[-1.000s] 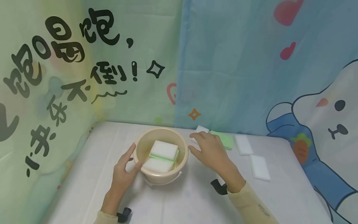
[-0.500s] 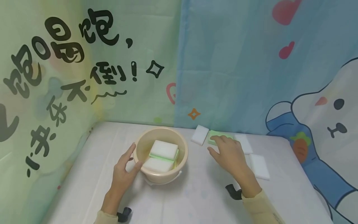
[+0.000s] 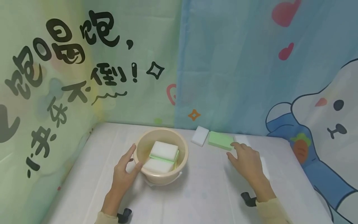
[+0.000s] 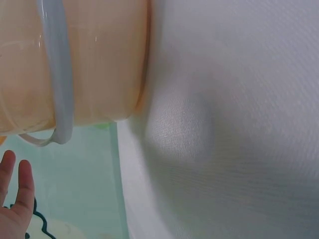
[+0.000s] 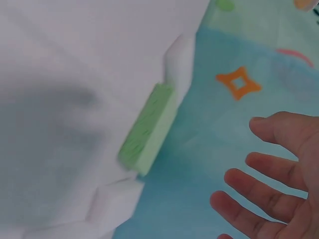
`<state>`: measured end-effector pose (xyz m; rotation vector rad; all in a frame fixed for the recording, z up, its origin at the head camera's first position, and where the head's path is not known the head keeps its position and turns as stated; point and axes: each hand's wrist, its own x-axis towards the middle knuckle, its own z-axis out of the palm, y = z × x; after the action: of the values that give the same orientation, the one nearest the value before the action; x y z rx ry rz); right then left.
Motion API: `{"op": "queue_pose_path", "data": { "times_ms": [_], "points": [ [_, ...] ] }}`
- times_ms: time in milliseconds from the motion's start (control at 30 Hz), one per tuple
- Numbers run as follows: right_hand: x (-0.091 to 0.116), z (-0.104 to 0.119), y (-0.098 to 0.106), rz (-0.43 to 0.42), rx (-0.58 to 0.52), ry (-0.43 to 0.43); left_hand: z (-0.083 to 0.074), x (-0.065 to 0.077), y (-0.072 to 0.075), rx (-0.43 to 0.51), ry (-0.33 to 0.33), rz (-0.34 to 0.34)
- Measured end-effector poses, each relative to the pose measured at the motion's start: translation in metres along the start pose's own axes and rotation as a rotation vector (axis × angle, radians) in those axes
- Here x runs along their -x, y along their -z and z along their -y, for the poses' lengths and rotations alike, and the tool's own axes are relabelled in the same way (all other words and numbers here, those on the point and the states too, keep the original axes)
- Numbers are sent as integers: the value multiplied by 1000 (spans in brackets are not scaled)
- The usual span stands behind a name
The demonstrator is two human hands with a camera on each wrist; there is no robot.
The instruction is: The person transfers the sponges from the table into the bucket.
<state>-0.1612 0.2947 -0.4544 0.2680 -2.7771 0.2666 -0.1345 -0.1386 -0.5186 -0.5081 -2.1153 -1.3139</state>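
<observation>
My left hand [image 3: 124,174] touches the left rim of a cream bucket [image 3: 159,179] with thumb and fingers spread and fairly straight. Inside the bucket, a white sponge [image 3: 165,150] with a green layer beneath it lies partly over another white sponge [image 3: 157,165]. My right hand [image 3: 249,161] holds nothing and hovers over the right side of the table, its fingers [image 5: 271,199] apart in the right wrist view. Just left of its fingertips lies a green sponge [image 3: 220,140]. Two white sponges [image 3: 242,139] are partly hidden behind this hand.
At the table's back edge a white sponge [image 3: 199,136] lies left of the green one. The white-covered table [image 3: 195,199] meets printed cloth walls [image 3: 223,77] at the back and left. The bucket's pale handle [image 4: 59,69] hangs down its side.
My right hand has moved right from beside the bucket, past the green sponge, to in front of the white sponges. My left hand and the bucket have stayed in place.
</observation>
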Motion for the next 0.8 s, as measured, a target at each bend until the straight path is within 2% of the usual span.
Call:
{"op": "queue_pose_path", "data": {
  "times_ms": [467,800],
  "points": [
    [27,-66,-9,54,-33,-271,-1,-2,-1,-10,-11,-9],
    [37,-86,-17,218,-42,-451,-1,-2,-2,-8,-16,-14]
  ]
}}
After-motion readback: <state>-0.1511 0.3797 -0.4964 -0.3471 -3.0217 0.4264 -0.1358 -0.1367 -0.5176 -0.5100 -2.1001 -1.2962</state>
